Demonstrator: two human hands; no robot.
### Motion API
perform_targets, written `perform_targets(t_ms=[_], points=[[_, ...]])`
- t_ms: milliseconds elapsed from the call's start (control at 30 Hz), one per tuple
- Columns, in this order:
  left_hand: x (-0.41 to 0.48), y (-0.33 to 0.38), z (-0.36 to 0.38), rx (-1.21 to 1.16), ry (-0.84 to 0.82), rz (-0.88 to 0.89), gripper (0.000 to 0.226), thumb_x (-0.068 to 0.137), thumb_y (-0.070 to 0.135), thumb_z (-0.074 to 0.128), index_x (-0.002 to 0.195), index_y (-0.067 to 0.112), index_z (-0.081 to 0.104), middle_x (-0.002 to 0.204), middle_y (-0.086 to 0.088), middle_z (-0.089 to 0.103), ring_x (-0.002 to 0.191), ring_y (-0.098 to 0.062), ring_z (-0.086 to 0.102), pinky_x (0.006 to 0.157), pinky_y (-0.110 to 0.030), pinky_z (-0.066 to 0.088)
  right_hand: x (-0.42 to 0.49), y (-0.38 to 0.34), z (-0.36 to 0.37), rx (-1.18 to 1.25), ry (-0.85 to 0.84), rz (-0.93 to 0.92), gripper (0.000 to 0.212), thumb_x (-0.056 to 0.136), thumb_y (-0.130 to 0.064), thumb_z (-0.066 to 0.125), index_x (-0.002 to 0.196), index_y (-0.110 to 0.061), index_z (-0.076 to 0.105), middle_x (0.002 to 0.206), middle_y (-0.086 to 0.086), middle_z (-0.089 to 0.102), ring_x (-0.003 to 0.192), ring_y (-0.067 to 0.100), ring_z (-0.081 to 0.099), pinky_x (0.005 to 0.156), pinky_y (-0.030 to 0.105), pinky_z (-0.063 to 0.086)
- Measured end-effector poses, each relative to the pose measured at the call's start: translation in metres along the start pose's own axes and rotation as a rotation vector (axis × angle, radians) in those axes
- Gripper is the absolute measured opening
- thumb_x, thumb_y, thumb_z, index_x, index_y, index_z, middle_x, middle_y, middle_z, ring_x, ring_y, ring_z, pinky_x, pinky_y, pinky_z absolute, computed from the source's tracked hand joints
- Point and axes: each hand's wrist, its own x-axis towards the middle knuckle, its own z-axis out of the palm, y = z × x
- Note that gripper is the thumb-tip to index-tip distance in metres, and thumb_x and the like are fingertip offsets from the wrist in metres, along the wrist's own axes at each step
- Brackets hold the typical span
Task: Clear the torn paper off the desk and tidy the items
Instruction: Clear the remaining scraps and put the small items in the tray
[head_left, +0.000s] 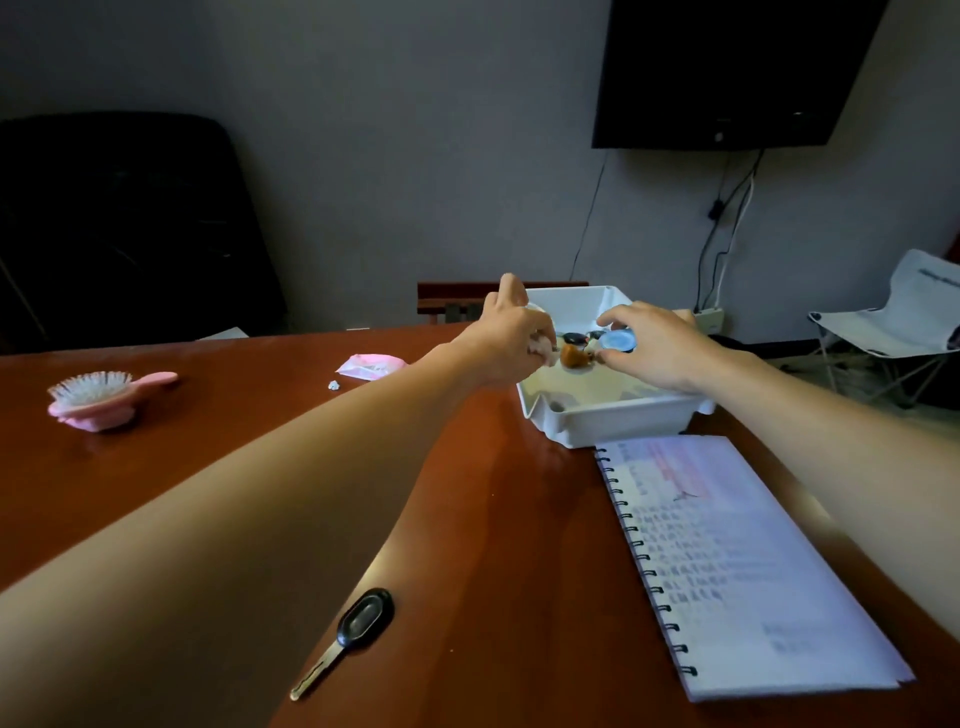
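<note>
While both arms reach over the reddish-brown wooden desk (208, 467), the head view, the only one here, centres on a white rectangular plastic tray (618, 421) at the desk's far side. The left hand (506, 345) hovers at the tray's left rim with its fingers curled around something pale and crumpled, probably torn paper, though it is too small to be sure. The right hand (657, 345) reaches into the tray from the right and pinches a small round light-blue lid or disc (619, 340) between thumb and fingers. Inside the tray, between the two hands, lie a brown lumpy object (573, 357) and some dark round pieces (574, 339), too blurred to count.

To do this step well, I judge the paper should be let go only once the hand is fully over the tray, so no bits fall back onto the wood.

One tiny white paper scrap (333, 385) remains on the desk, left of the tray. Near it lies one pink plastic packet (371, 365). Further left of the tray sits one pink bristled hairbrush (104, 397). Just in front of the tray lies one white spiral-bound notebook (748, 561), and nearer the camera, to the tray's near left, one black-headed metal key (348, 636).
</note>
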Motion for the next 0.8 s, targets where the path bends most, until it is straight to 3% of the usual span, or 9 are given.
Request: perform_targets(t_ms=[300,367,500,600,667,733,800], points=[[0.030,0.001,0.034,-0.022,-0.092,0.028,0.024,0.088,0.017,0.068,0.113,0.016,0.069,0.114,-0.009,0.048,0.102,-0.028,0.054,0.087,-0.036,0.048,0.011,0.022,0.011,-0.035,-0.050,-0.022,0.043,0.086,-0.044,0.060,0.126,-0.029,0.055,0.118,-0.004,0.055,0.113,0.019,0.052,0.091,0.033,0.023],[0.032,0.000,0.042,0.006,-0.080,0.012,0.021,0.088,0.021,0.067,0.109,0.023,0.069,0.114,-0.001,0.054,0.107,-0.023,0.054,0.090,-0.034,0.040,0.012,0.026,0.015,0.007,-0.043,-0.021,0.042,0.085,-0.048,0.064,0.123,-0.031,0.057,0.112,-0.009,0.058,0.110,0.014,0.054,0.091,0.032,0.023],[0.031,0.002,0.054,0.109,0.006,-0.018,0.018,0.090,0.028,0.064,0.107,0.034,0.067,0.115,0.013,0.062,0.120,-0.013,0.046,0.100,-0.048,0.022,0.012,0.028,0.022,0.032,-0.044,-0.017,0.042,0.083,-0.050,0.069,0.119,-0.033,0.058,0.105,-0.020,0.058,0.109,0.008,0.055,0.092,0.031,0.022],[0.030,-0.001,0.062,0.114,-0.051,-0.052,0.028,0.092,0.036,0.064,0.119,0.037,0.063,0.117,0.008,0.060,0.125,-0.016,0.038,0.100,-0.046,0.021,0.013,0.030,0.024,0.004,-0.048,-0.042,0.038,0.082,-0.051,0.069,0.114,-0.034,0.059,0.112,-0.016,0.058,0.110,0.010,0.053,0.091,0.033,0.024],[0.030,-0.004,0.065,0.076,-0.074,-0.061,0.040,0.092,0.038,0.064,0.130,0.033,0.054,0.132,0.005,0.055,0.130,-0.019,0.037,0.097,-0.043,0.022,0.014,0.032,0.026,0.014,-0.040,-0.046,0.034,0.079,-0.053,0.071,0.104,-0.035,0.059,0.111,-0.013,0.055,0.108,0.011,0.050,0.090,0.033,0.024],[0.028,-0.005,0.067,0.085,-0.020,-0.050,0.050,0.093,0.036,0.063,0.137,0.024,0.044,0.143,-0.003,0.040,0.130,-0.022,0.037,0.100,-0.042,0.025,0.014,0.033,0.026,0.012,-0.041,-0.044,0.029,0.077,-0.055,0.071,0.091,-0.034,0.059,0.106,-0.013,0.054,0.104,0.011,0.047,0.093,0.035,0.027],[0.026,-0.006,0.070,0.242,0.081,-0.038,0.049,0.093,0.035,0.063,0.133,0.019,0.039,0.137,-0.009,0.032,0.124,-0.027,0.035,0.100,-0.040,0.029,0.013,0.031,0.026,-0.005,-0.038,-0.043,0.024,0.078,-0.054,0.070,0.079,-0.033,0.059,0.099,-0.015,0.056,0.102,0.010,0.046,0.094,0.036,0.028]])
